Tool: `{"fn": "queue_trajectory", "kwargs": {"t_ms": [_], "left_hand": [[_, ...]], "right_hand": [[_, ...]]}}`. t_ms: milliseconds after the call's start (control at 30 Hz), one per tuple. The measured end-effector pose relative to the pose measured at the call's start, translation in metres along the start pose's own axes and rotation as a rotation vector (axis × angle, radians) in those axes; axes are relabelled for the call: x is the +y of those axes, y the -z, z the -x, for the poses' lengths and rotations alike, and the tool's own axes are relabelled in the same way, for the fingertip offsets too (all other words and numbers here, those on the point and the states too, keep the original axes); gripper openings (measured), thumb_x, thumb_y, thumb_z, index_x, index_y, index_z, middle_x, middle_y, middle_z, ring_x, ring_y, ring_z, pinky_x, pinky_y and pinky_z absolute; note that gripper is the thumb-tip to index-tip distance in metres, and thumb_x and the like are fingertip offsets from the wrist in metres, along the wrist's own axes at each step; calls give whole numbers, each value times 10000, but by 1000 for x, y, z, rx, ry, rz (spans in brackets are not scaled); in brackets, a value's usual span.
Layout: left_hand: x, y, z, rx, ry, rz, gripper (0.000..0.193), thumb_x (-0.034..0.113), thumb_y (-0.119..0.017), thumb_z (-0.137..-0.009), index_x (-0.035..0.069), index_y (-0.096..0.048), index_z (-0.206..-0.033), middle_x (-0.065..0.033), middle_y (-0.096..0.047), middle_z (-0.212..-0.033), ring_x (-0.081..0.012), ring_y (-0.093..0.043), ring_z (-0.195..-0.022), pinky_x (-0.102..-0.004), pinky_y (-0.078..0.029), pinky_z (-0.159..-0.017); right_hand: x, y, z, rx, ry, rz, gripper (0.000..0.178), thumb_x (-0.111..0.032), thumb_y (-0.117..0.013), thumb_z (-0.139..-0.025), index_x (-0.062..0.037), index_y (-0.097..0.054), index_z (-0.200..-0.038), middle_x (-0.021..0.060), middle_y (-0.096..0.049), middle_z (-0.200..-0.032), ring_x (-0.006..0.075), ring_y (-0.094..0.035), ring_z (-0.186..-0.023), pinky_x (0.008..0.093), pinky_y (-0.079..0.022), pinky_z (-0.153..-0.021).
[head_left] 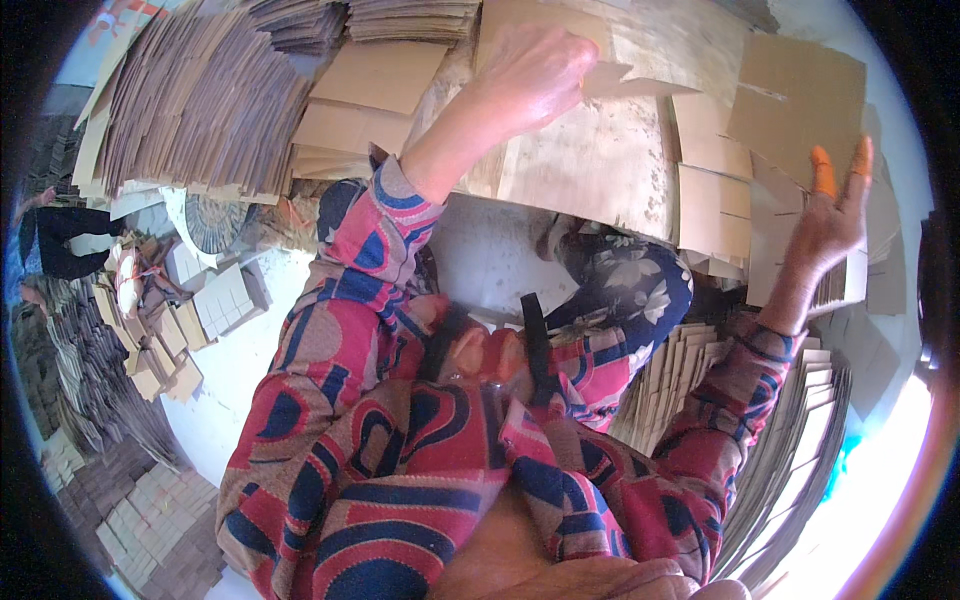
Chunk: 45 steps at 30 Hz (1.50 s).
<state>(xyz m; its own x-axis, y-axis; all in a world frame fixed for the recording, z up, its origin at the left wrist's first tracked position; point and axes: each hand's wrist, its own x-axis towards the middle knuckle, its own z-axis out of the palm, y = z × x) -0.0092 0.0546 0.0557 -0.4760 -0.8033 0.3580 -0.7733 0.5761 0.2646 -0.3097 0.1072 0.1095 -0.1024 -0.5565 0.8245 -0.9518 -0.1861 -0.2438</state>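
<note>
By wooden bd [590, 165], cardbd sheet [797, 95] abuts R fingers [823, 175], prob. touching.

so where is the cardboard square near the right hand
In the head view, the cardboard square is at the upper right, its lower right corner by the right hand, with overlapping cardboard sheets to its lower left.

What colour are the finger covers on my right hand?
The covers are orange, showing best in the head view.

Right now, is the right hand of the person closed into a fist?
No, the right hand has two fingers stretched out, with orange on them, near a flat brown cardboard piece.
</note>
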Motion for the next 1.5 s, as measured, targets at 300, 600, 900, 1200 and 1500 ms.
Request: {"fn": "queue_trajectory", "kwargs": {"t_ms": [300,600,900,1200,1500], "left_hand": [[-6,-38,24,-188,93,91,120,68,-607,-727,34,-661,-828,-208,-637,-812,-383,-632,-798,-451,-503,-700],[3,-36,29,-225,106,121,184,61,-624,-749,53,-687,-921,-216,-642,-821,-384,-643,-770,-457,-517,-682],[1,-34,30,-191,88,179,147,69,-636,-740,42,-681,-876,-225,-634,-782,-386,-641,-751,-464,-512,-662],[-6,-44,25,-63,39,191,105,58,-649,-697,15,-648,-794,-213,-607,-741,-388,-619,-737,-460,-494,-655],[-14,-50,23,-85,38,150,133,75,-661,-693,8,-651,-807,-218,-607,-770,-394,-611,-776,-469,-487,-689]], "right_hand": [[-48,36,-11,-268,-201,-573,343,22,-575,-842,-31,-632,-1177,106,-587,-1252,132,-557,-1100,251,-469,-925],[-65,15,1,-465,-245,-657,503,18,-636,-791,-78,-562,-1279,120,-619,-1188,124,-646,-867,240,-568,-614],[-65,-32,27,-628,-210,-702,507,-6,-627,-814,-83,-529,-1305,136,-614,-1199,120,-662,-823,234,-565,-535],[-68,-51,26,-765,-234,-693,550,22,-599,-830,-70,-457,-1354,169,-601,-1200,173,-687,-797,252,-580,-524],[-75,-51,13,-829,-65,-631,525,59,-571,-815,-7,-465,-1325,155,-570,-1241,164,-640,-921,261,-562,-645]]}}
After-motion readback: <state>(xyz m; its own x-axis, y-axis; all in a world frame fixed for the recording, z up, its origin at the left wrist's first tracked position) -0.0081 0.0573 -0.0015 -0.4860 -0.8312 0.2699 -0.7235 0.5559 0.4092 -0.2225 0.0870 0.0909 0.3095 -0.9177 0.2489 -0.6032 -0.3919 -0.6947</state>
